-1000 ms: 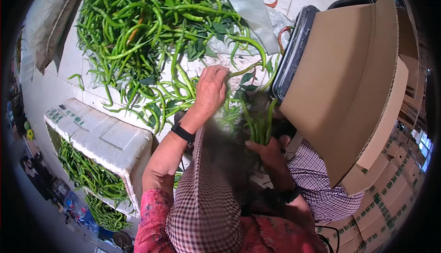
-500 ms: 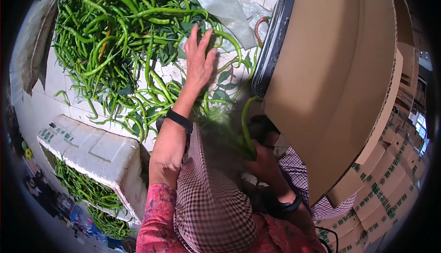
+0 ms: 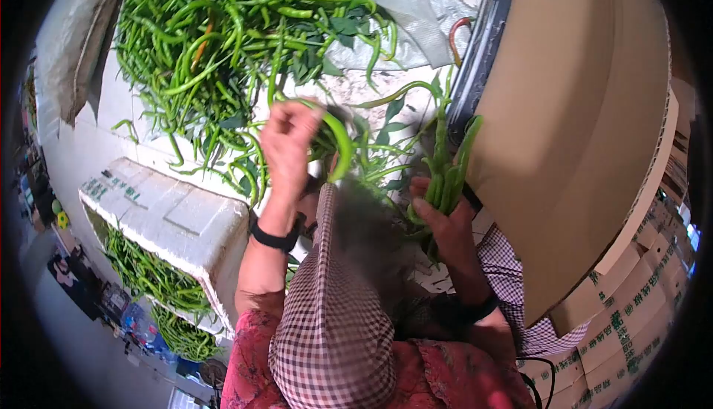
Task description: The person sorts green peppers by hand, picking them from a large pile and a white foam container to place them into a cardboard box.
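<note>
A long curved green pepper [image 3: 340,145] is pinched in my left hand [image 3: 288,138], near the middle of the view. Around a bundle of several green peppers [image 3: 448,164], my right hand [image 3: 445,220] is closed, thumb across the front, beside the large cardboard box. Beyond my left hand a big pile of green peppers [image 3: 215,30] with some leaves lies on a white plastic sheet [image 3: 408,8]. Loose peppers and leafy stems [image 3: 379,138] lie on the pale floor between my hands.
A white foam box [image 3: 167,205] of green peppers lies at the left. The large cardboard box [image 3: 564,127] and a dark-edged tray [image 3: 483,53] stand on the right. Printed cartons [image 3: 624,320] are at the lower right. A checked cap brim [image 3: 327,298] covers the lower middle.
My left hand has drawn back from the pile and now holds a curved pepper. My right hand has risen slightly, bringing its pepper bundle into clearer view. The view has shifted a little.
</note>
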Demonstrator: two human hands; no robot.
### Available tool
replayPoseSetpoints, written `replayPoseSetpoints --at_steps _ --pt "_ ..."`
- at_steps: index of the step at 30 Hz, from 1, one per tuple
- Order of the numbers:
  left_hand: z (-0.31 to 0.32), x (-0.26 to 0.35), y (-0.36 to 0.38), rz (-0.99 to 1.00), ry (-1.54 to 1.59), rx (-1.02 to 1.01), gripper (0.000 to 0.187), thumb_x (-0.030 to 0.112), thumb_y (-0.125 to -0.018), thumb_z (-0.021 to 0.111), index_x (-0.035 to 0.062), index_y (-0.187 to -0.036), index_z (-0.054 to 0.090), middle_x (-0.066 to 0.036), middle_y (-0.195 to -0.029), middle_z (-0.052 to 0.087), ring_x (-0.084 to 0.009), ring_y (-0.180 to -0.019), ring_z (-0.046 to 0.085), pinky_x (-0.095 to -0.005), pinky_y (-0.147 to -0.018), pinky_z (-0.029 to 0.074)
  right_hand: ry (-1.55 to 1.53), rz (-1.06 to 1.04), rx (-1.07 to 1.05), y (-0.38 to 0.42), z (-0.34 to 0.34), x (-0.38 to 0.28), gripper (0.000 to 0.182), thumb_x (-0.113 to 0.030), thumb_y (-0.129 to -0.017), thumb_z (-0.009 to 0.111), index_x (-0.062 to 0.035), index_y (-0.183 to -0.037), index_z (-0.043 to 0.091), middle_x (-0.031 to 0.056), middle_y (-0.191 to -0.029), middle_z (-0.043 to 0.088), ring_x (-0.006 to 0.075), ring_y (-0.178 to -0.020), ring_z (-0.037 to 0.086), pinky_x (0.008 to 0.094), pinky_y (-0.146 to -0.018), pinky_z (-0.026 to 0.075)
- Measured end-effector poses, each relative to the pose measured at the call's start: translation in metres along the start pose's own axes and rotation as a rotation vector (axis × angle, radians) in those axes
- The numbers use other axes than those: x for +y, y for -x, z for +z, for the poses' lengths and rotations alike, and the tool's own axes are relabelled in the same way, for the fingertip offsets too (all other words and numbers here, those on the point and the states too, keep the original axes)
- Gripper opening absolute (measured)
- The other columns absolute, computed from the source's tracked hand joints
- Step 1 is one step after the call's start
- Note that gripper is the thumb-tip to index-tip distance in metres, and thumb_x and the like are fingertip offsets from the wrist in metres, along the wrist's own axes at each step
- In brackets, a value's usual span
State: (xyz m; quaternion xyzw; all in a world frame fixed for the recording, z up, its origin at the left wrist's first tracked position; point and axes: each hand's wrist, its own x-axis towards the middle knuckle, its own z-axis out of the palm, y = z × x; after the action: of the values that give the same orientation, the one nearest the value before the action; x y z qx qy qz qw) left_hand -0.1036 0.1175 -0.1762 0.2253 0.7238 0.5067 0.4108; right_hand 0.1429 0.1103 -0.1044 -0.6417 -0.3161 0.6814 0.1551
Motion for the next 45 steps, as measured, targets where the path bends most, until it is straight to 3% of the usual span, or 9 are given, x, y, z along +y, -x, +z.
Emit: replayPoseSetpoints --at_steps 10,11,13,20,28,33,37,39,45 --pt "0.019 -0.018 0.061 -0.23 0.12 -0.725 0.014 0.0 -0.08 0.067 0.0008 -0.094 0.063 0.0 -0.08 0.058 -0.0084 -0.076 0.054 -0.025 -0.07 0.047 0.045 -0.012 -0.143 -0.004 0.012 0.041 0.044 -0.002 -0.077 0.068 0.001 -0.118 0.055 0.0064 -0.099 0.066 0.0153 -0.089 0.061 0.0295 -0.078 0.05" --pt "0.011 -0.022 0.051 -0.228 0.123 -0.728 0.014 0.0 -0.08 0.067 0.0008 -0.094 0.063 0.0 -0.08 0.058 -0.0084 -0.076 0.054 -0.025 -0.07 0.047 0.305 -0.142 0.043 0.001 0.012 0.037 0.04 -0.007 -0.075 0.071 0.0002 -0.112 0.057 0.0065 -0.092 0.066 0.015 -0.083 0.061 0.0308 -0.075 0.049" --pt "-0.016 -0.026 0.019 0.51 -0.394 -0.3 0.025 0.0 -0.079 0.064 0.0011 -0.104 0.064 -0.01 -0.095 0.065 -0.0228 -0.091 0.061 -0.0343 -0.081 0.049 0.564 -0.263 0.232 0.006 0.009 0.04 0.037 -0.012 -0.073 0.074 -0.0006 -0.105 0.06 0.0065 -0.085 0.066 0.0148 -0.076 0.061 0.032 -0.073 0.049" --pt "-0.027 -0.088 0.021 0.783 -0.991 -0.39 0.029 0.007 -0.071 0.062 0.0074 -0.1 0.065 -0.013 -0.111 0.058 -0.0353 -0.119 0.045 -0.0517 -0.094 0.037 0.469 -0.003 0.011 0.009 -0.003 0.044 0.027 -0.011 -0.077 0.069 0.0019 -0.1 0.061 0.005 -0.082 0.064 0.0132 -0.076 0.06 0.029 -0.068 0.048" --pt "-0.025 -0.053 0.069 0.916 -0.797 -0.673 0.033 0.015 -0.071 0.064 0.0062 -0.103 0.064 -0.009 -0.107 0.061 -0.0297 -0.113 0.054 -0.0425 -0.09 0.042 0.324 0.011 0.106 0.013 -0.006 0.04 0.033 -0.011 -0.075 0.071 0.0016 -0.104 0.062 0.0084 -0.085 0.066 0.0172 -0.076 0.062 0.0325 -0.072 0.049" --pt "-0.037 -0.027 0.086 0.266 -0.474 -0.937 0.027 0.018 -0.078 0.064 0.0055 -0.101 0.062 -0.011 -0.099 0.06 -0.029 -0.1 0.057 -0.0383 -0.084 0.046 0.31 -0.075 0.114 0.011 -0.012 0.045 0.026 -0.007 -0.08 0.065 0.0032 -0.103 0.059 0.0079 -0.089 0.065 0.0159 -0.08 0.062 0.0293 -0.074 0.049" --pt "-0.042 -0.068 0.062 0.742 -0.757 -0.535 0.026 0.011 -0.076 0.063 0.008 -0.102 0.064 -0.012 -0.094 0.059 -0.0325 -0.091 0.057 -0.0393 -0.075 0.049 0.214 -0.07 0.151 0.006 -0.019 0.056 0.032 -0.012 -0.073 0.072 0.0011 -0.1 0.062 0.0086 -0.084 0.069 0.0162 -0.075 0.065 0.0305 -0.072 0.052" --pt "-0.043 -0.076 0.053 0.57 -0.906 -0.359 0.026 0.007 -0.075 0.061 0.0077 -0.1 0.065 -0.012 -0.094 0.059 -0.0323 -0.091 0.057 -0.0406 -0.077 0.048 0.348 -0.106 0.174 0.004 -0.021 0.059 0.031 -0.013 -0.072 0.073 -0.0001 -0.097 0.063 0.0072 -0.082 0.069 0.0141 -0.072 0.065 0.0303 -0.071 0.052" --pt "0.008 -0.098 0.043 0.692 -0.993 -0.599 0.03 0.003 -0.071 0.061 0.0066 -0.102 0.061 -0.011 -0.098 0.058 -0.0309 -0.093 0.052 -0.0418 -0.078 0.043 0.339 -0.073 0.111 0.006 -0.017 0.054 0.023 -0.007 -0.08 0.066 0.0027 -0.1 0.059 0.0092 -0.089 0.066 0.0156 -0.081 0.063 0.029 -0.075 0.05"
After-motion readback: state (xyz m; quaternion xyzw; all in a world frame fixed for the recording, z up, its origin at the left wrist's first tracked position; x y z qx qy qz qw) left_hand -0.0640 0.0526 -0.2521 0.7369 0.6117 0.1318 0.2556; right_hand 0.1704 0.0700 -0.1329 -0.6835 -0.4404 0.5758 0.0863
